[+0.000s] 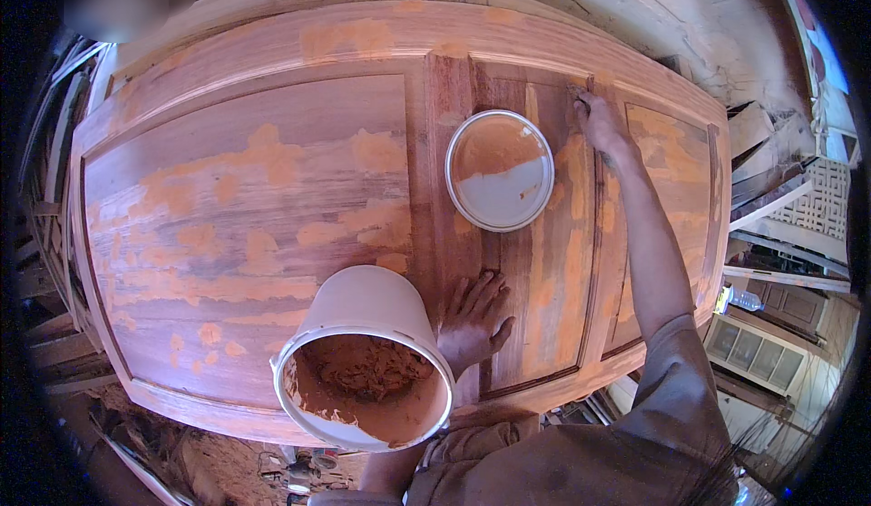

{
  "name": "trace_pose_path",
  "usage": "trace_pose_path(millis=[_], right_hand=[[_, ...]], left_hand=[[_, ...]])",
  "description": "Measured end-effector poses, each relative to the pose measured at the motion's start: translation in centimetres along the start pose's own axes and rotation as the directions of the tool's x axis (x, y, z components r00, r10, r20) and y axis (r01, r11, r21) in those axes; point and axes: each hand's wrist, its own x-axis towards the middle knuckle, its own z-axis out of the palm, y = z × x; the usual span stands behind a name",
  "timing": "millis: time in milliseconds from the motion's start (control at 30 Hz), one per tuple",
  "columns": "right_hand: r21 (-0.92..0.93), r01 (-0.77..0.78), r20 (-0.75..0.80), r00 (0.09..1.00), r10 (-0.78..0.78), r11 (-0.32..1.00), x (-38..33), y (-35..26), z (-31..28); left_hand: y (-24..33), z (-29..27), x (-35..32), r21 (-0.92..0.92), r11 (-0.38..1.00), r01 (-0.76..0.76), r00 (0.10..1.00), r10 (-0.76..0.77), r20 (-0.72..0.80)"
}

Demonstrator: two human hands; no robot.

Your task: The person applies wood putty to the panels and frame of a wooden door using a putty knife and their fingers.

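A large wooden panel door (pixel 254 111) lies flat before me, smeared with patches of orange filler. My left hand (pixel 472 317) rests on it with fingers spread, just right of a white bucket (pixel 367 297). The bucket is tilted with its mouth toward me, and brown-orange filler (pixel 376 370) coats its inside. My right hand (pixel 601 125) reaches to the far end of a narrow panel, its fingers closed at the moulding. Whatever those fingers hold is too small to make out. Between the hands lies a round white lid (pixel 513 187), partly covered in filler.
Timber pieces (pixel 59 143) are stacked along the left side. On the right are more boards (pixel 771 202), a plastic bottle (pixel 746 300) and a white frame with panes (pixel 758 354). Debris and a small tool (pixel 304 474) lie on the floor below the near edge.
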Motion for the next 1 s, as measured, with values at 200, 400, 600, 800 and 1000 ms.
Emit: trace_pose_path(millis=[200, 400, 600, 800, 1000], right_hand=[[-0.047, -0.096, 0.288, 0.952, 0.106, 0.994, 0.6, 1.7, -3.7], [-0.337, 0.045, 0.657, 0.727, 0.200, 0.941, 4.1, -0.3, -11.0], [0.105, -0.181, 0.480, 0.870, 0.110, 0.978, 1.8, 0.2, -11.0], [0.012, -0.153, 0.426, 0.895, 0.134, 0.988, 2.3, -0.8, -8.0], [-0.102, -0.101, 0.388, 0.912, 0.133, 0.990, 4.3, -0.7, -7.1]], left_hand=[[0.1, 0.6, 0.1, -0.036, 0.999, -0.030, 0.997, 0.027, -0.069], [-0.2, 0.1, -0.1, 0.024, 0.998, -0.057, 0.997, 0.058, -0.047], [-0.9, 1.0, -0.5, 0.008, 0.999, -0.049, 0.998, 0.049, -0.035], [-0.3, 0.6, -0.5, -0.026, 0.999, -0.020, 0.999, 0.019, -0.035], [-0.3, 0.5, -0.4, -0.009, 0.999, -0.037, 0.998, 0.036, -0.046]])
